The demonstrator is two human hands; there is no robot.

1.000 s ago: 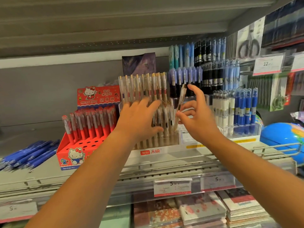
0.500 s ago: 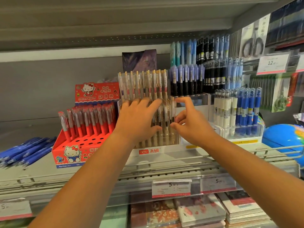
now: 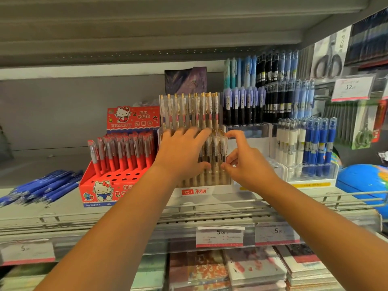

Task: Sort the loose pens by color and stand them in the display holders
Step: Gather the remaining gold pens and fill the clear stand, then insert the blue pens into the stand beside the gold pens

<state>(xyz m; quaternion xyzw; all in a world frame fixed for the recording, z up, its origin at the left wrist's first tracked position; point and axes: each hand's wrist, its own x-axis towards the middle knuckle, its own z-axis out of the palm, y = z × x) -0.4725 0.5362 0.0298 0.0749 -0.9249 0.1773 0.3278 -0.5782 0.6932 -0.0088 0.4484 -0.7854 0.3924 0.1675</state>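
Many clear pens (image 3: 189,110) half hidden, left hand (image 3: 180,152) flat, right hand (image 3: 249,166) pinching one pen (image 3: 223,148).

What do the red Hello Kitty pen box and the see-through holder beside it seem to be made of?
The red Hello Kitty box looks like printed cardboard: matte colour, folded edges, punched round holes. The see-through holder looks like clear hard plastic, perhaps acrylic: glossy, and the pens show through its walls.
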